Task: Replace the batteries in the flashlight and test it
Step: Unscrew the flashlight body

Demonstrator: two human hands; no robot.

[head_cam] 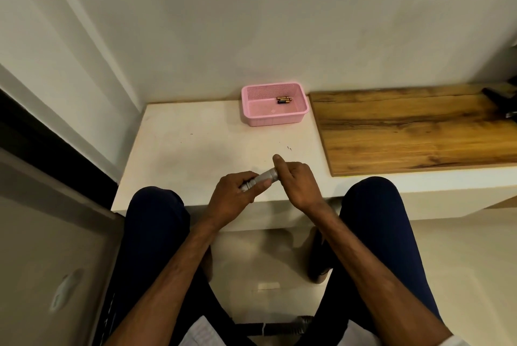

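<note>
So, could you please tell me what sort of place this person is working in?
Probably a home, not a workshop: a low white ledge in a corner of plain painted walls, a wood-grain board beside it, and a small pink plastic basket holding batteries.

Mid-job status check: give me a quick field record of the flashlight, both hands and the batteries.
flashlight: silver, held over the near edge of the white table
left hand: grips one end
right hand: grips the other end
batteries: in the pink basket, at the table's far edge
wooden board: right of the basket
</note>
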